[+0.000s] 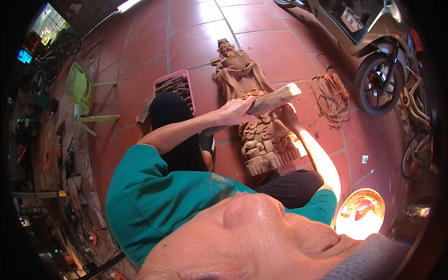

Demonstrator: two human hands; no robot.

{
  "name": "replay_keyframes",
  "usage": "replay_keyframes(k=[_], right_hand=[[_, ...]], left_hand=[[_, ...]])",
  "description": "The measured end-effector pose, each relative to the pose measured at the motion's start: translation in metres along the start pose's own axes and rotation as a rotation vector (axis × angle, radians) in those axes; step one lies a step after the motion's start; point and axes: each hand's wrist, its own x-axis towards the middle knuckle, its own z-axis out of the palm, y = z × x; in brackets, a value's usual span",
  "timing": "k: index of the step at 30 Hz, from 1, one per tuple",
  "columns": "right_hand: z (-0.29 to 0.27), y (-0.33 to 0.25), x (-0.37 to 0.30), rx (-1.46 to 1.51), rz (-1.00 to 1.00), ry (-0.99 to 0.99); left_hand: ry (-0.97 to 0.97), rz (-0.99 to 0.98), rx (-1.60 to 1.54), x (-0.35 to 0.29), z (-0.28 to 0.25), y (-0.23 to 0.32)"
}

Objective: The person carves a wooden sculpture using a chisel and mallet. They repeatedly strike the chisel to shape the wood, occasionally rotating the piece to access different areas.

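A carved wooden statue [259, 140] of a bearded, robed figure lies on its back on the tiled floor before me, its head away from me. My left hand [237, 112] is wrapped round a thick wooden club [275, 99], held slantwise above the statue's middle. At the statue's right side is my right hand [289, 116], just beyond the club. Its fingers look closed, but what they hold, if anything, is hidden. The club covers part of the carving beneath it.
Left of the statue, a pink basket [188, 84] holds several dark, slim tools. An orange power strip with a coiled cord [330, 93] lies to the right, near a parked motorbike [380, 84]. A green plastic chair [79, 86] and a round woven basket [343, 212] stand farther out.
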Motion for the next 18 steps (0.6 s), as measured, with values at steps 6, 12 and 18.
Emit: replay_keyframes(k=[6,12,18], right_hand=[[-0.003,-0.008,-0.003,0.022,-0.039,0.062],[-0.005,-0.010,-0.004,0.051,0.010,0.031],[-0.016,-0.028,-0.007,0.115,0.064,-0.052]], left_hand=[[-0.013,-0.024,0.011,-0.001,-0.001,0.003],[-0.019,-0.023,0.012,-0.001,-0.002,0.003],[-0.011,-0.013,0.008,-0.001,0.001,0.000]])
